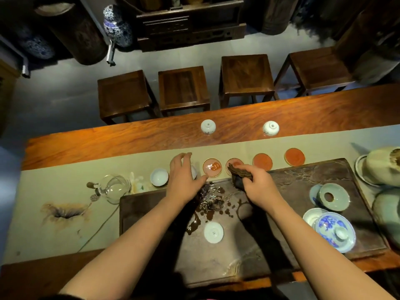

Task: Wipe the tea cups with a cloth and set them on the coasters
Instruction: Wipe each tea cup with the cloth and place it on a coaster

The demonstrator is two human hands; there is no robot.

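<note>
My left hand (184,172) curls over a white tea cup (194,171), mostly hidden under the fingers, on the runner left of the coasters. My right hand (256,180) grips a folded brown cloth (240,173) at the tray's far edge. Several round coasters lie in a row: a pinkish one (212,167), one partly hidden by the cloth (234,163), and two orange ones (262,161) (294,156). Another white cup (159,177) sits upright at the left. An upturned cup (213,232) stands on the dark tea tray (324,176). Two upturned cups (208,127) (270,128) stand on the far wood.
A glass pitcher (114,188) stands left of the tray. Lidded bowls, one celadon (334,197) and one blue-patterned (334,231), sit on the tray's right. Wet spills and tea leaves (211,200) mark the tray's middle. Large pale vessels (383,165) crowd the right edge. Wooden stools (184,87) stand beyond the table.
</note>
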